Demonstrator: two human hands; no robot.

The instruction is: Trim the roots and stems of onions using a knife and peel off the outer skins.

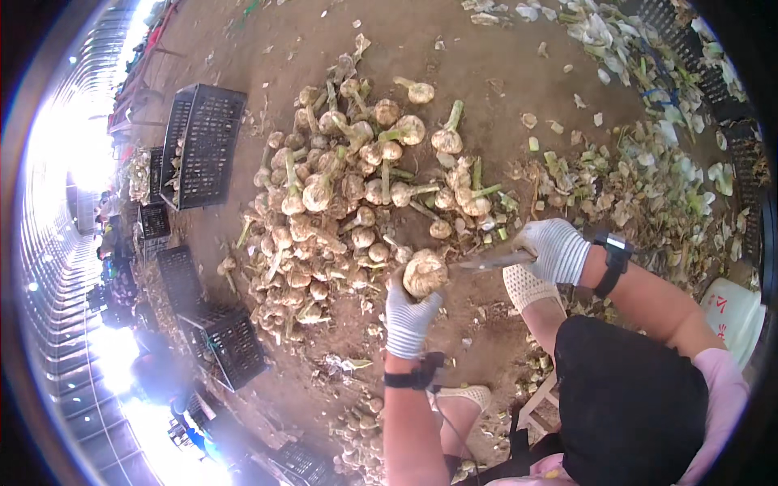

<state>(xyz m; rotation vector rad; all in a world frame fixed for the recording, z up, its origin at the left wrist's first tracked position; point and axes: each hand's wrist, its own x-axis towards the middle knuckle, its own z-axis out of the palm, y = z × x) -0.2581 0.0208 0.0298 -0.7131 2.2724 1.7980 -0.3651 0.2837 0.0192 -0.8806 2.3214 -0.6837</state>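
Note:
My left hand [411, 316], in a white striped glove, holds a large garlic bulb [425, 273] with its underside or cut face turned up; which one I cannot tell. My right hand [554, 250], gloved alike, grips a knife [495, 261] whose blade points left at the bulb. Whether the tip touches the bulb is unclear. Beyond the hands lies a big heap of garlic bulbs [322, 194], many with green stalks and dirt on them. A single bulb with a stalk [447, 140] rests at the heap's right side.
Garlic skins and cut stalks [626, 176] litter the ground at the right. Black plastic crates [209, 146] stand at the left, another crate [234, 349] below them. A white container [732, 316] with red writing is at the far right. More bulbs [361, 434] lie near my feet.

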